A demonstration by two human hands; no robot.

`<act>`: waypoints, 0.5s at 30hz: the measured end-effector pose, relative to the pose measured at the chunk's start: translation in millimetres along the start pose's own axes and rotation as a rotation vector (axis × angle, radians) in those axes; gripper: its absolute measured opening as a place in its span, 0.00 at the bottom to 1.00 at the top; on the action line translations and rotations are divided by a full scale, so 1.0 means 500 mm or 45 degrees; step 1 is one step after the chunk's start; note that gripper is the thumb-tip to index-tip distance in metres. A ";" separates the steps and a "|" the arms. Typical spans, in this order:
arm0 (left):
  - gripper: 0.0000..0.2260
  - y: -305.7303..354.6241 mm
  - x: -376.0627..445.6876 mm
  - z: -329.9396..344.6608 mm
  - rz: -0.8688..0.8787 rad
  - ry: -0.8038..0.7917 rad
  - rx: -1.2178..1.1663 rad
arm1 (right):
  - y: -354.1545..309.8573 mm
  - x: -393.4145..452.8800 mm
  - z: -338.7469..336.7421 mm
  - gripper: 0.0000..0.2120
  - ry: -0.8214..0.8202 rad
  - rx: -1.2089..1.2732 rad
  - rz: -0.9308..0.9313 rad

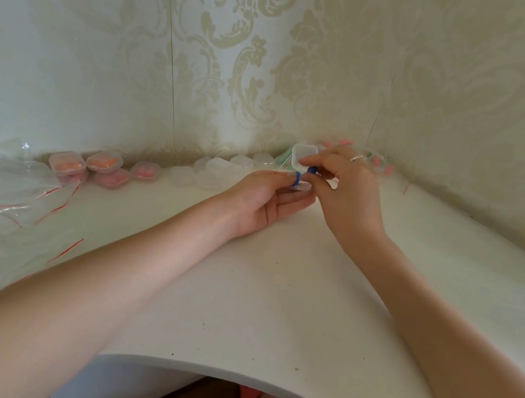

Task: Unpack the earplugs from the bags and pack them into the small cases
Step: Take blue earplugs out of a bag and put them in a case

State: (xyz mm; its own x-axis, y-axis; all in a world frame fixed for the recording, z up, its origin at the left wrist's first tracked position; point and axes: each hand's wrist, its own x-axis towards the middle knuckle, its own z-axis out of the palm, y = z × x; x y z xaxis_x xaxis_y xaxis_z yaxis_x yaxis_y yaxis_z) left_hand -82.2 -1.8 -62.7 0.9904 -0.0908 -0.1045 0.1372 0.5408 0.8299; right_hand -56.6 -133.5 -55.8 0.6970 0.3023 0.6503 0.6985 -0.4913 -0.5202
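While the left hand [264, 199] lies palm-up on the white table [271, 304], pinching a small clear case [304, 160] with its lid raised and a blue earplug [296, 179] at its fingertips, the right hand [345, 192] pinches a second blue earplug [311, 171] just above it. Filled cases [86, 166] and empty zip bags [2, 190] lie at left.

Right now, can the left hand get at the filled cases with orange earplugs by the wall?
Probably yes, but not at once. The table between the left hand and the filled cases is bare, yet the hand holds a small case with a blue earplug.
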 end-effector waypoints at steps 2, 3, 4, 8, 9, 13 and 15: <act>0.08 0.001 -0.002 0.001 -0.010 -0.010 0.002 | 0.003 0.000 0.001 0.12 -0.042 -0.017 -0.006; 0.08 0.001 -0.002 0.001 -0.011 -0.014 0.004 | 0.006 -0.001 0.001 0.10 -0.059 -0.008 -0.009; 0.09 0.002 -0.003 0.001 -0.009 -0.015 0.009 | 0.007 -0.002 0.001 0.07 -0.068 0.003 -0.015; 0.08 0.002 -0.001 0.000 -0.005 0.010 0.004 | 0.005 -0.004 0.002 0.03 0.015 0.026 -0.043; 0.08 0.002 -0.001 0.000 -0.004 0.014 0.003 | 0.004 -0.003 0.002 0.03 0.055 0.018 -0.058; 0.09 0.001 -0.002 0.003 0.002 0.024 0.058 | 0.016 0.002 0.004 0.03 -0.094 -0.151 -0.049; 0.09 0.002 -0.002 0.003 0.009 0.036 0.093 | 0.019 0.000 0.004 0.06 -0.158 -0.182 -0.020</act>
State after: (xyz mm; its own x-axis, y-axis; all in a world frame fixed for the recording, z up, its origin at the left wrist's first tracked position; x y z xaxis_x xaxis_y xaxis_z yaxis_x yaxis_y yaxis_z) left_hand -83.1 -2.5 -61.2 0.9916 -0.0632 -0.1131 0.1296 0.4785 0.8685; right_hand -49.5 -136.4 -61.7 0.7072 0.4047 0.5798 0.6853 -0.5943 -0.4211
